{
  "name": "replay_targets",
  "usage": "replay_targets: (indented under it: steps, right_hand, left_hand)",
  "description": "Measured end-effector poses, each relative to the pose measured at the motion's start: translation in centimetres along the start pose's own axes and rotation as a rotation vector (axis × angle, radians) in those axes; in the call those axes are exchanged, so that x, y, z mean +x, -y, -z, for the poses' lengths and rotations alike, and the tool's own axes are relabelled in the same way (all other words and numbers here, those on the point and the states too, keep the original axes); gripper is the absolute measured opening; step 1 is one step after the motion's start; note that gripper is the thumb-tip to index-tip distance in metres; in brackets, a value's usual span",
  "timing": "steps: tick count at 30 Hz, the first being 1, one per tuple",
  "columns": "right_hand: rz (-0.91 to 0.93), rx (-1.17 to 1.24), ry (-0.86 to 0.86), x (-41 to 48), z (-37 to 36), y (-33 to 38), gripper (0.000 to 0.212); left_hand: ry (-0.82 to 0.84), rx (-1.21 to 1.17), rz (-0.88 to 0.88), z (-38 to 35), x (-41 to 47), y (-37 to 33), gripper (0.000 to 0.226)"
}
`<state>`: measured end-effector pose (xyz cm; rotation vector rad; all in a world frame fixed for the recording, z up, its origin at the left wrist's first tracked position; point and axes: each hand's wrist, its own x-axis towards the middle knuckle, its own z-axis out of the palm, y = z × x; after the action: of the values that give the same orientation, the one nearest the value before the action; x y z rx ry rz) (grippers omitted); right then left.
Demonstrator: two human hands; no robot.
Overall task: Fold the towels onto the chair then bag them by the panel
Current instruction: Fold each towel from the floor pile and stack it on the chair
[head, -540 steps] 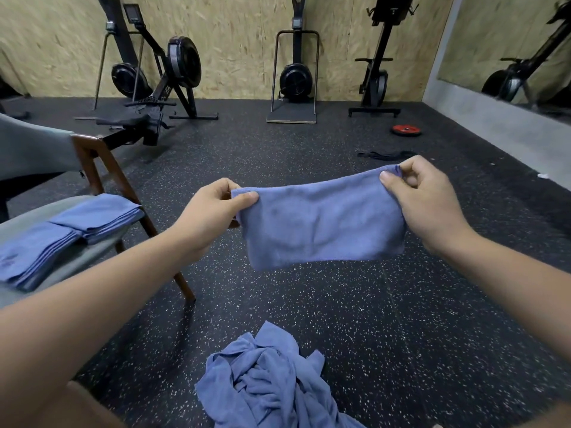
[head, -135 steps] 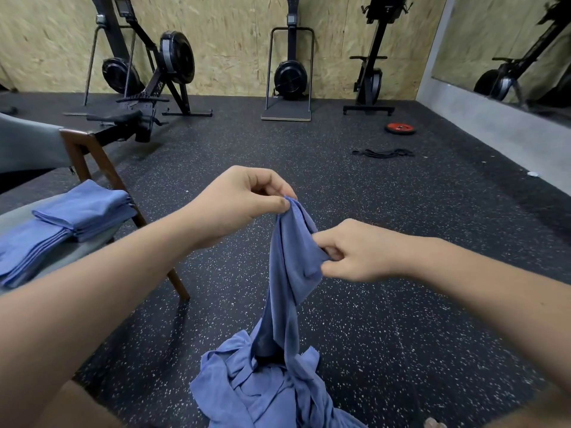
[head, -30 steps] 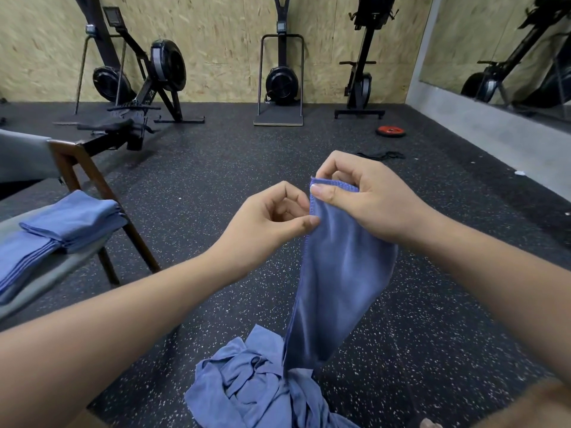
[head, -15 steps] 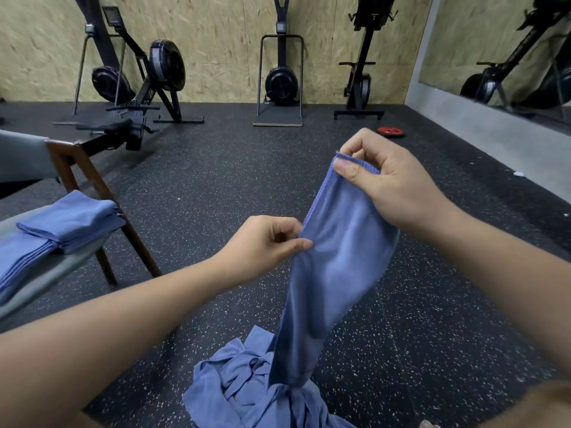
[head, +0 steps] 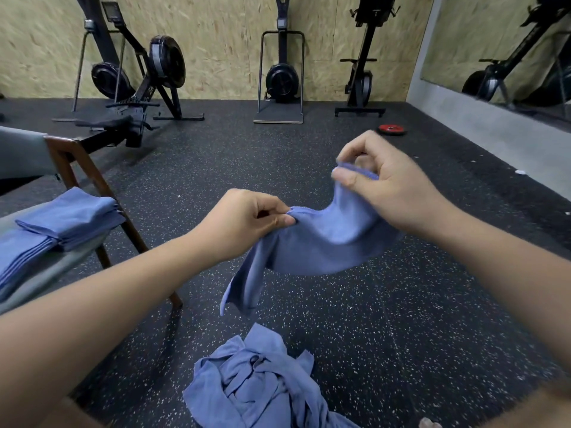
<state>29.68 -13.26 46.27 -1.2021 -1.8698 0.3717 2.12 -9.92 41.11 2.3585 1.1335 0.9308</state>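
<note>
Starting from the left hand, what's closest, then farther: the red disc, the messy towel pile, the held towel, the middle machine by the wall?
1. the held towel: pinched by the left hand itself.
2. the messy towel pile: on the floor, just below.
3. the red disc: on the floor, far right.
4. the middle machine: against the back wall.

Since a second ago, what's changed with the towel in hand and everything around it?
The left hand and the right hand have drawn apart along the top edge. The held towel, which hung into the floor pile, now spreads between them, clear of it. Both hands pinch it as before; the folded towels on the chair have not moved.
</note>
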Motion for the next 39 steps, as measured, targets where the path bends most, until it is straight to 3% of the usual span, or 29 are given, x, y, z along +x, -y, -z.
replay_targets:
  steps: [5, 8, 16, 25, 35, 39]
  right_hand:
    - [0.021, -0.033, 0.323, -1.4, -2.0, 0.9, 0.032]
    - [0.015, -0.042, 0.393, -1.4, -2.4, 0.9, 0.023]
    - [-0.046, -0.11, 0.605, -1.4, -2.2, 0.2, 0.012]
    - [0.031, -0.219, 0.455, -0.7, -0.8, 0.3, 0.011]
    - [0.023, -0.332, 0.243, 0.7, 0.9, -2.3, 0.011]
    - [-0.042, -0.367, 0.178, 0.8, 0.6, -4.1, 0.011]
  left_hand:
    - [0.049, 0.072, -0.14, 0.0, -0.4, -3.0, 0.024]
    - [0.069, 0.091, -0.158, 0.0, -0.6, -3.4, 0.011]
    - [0.138, 0.112, -0.182, -0.7, -1.3, -2.3, 0.009]
    - [0.149, 0.121, -0.162, -0.2, -1.4, -1.4, 0.009]
    - [0.188, 0.283, -0.1, 0.6, -1.8, 2.6, 0.041]
    - [0.201, 0.343, -0.025, 1.7, -1.8, 3.8, 0.028]
